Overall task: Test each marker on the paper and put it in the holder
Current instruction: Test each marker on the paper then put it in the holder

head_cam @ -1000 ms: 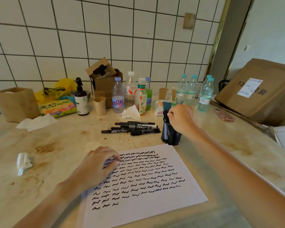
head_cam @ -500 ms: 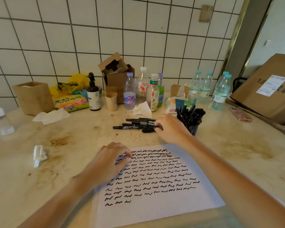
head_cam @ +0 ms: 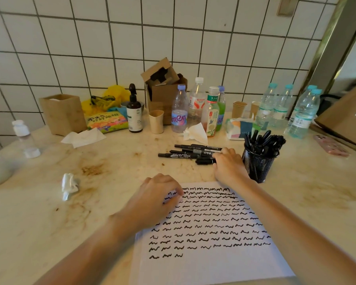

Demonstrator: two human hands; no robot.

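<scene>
From the head camera, your right hand (head_cam: 228, 166) lay on the loose black markers (head_cam: 190, 153) on the stained table (head_cam: 111, 182), fingers curled over their near ends; whether they gripped one, I cannot tell. Just right of those fingers stood the black mesh holder (head_cam: 257, 166). Your left hand (head_cam: 159, 194) pressed bent fingertips on the scribbled white paper (head_cam: 214, 260).
</scene>
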